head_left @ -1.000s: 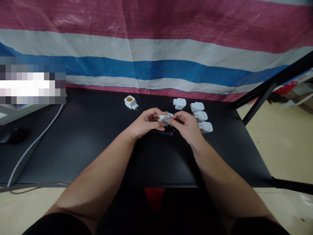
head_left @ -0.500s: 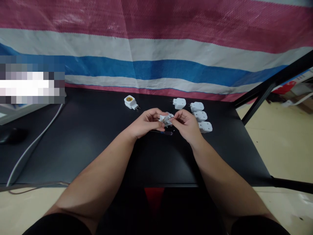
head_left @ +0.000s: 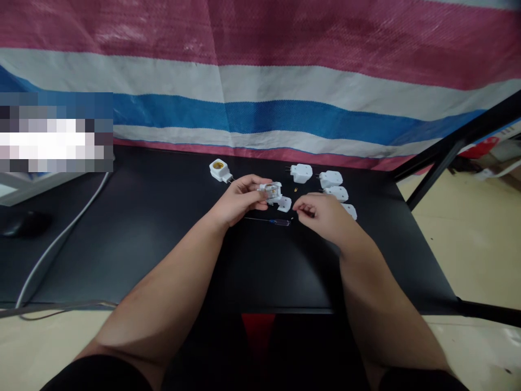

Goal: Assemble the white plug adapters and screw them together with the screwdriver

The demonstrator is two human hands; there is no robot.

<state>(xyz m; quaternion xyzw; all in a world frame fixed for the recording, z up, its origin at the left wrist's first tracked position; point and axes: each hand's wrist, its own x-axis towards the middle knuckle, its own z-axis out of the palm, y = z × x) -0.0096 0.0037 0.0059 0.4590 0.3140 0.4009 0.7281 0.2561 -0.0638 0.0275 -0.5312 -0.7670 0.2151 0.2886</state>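
The fingers (head_left: 261, 187) of the left hand (head_left: 240, 199) are gripping an opened white adapter body (head_left: 271, 191), with its open side facing up and metal parts showing inside. Its long axis seems to be running roughly left to right, along the far table (head_left: 163, 163) edge, though the fingers are hiding one end. The fingers (head_left: 300, 207) of the right hand (head_left: 321, 213) are curling loosely, partly open and holding nothing, just to the right of a white cover (head_left: 284, 204) lying off the body. The body and cover are sitting near the middle of the table, toward its far edge.

So far, this one adapter is lying open, and a small brass screw (head_left: 295, 189) is resting apart from it, toward the far edge. Four white adapters (head_left: 301, 173) are sitting closed in a loose row toward the right, the nearest partly hidden behind the right hand. A lamp-socket adapter (head_left: 218, 170) is standing out to the left, near the far edge. A small screwdriver (head_left: 268, 221) is lying just in front of the hands, its shaft pointing left.
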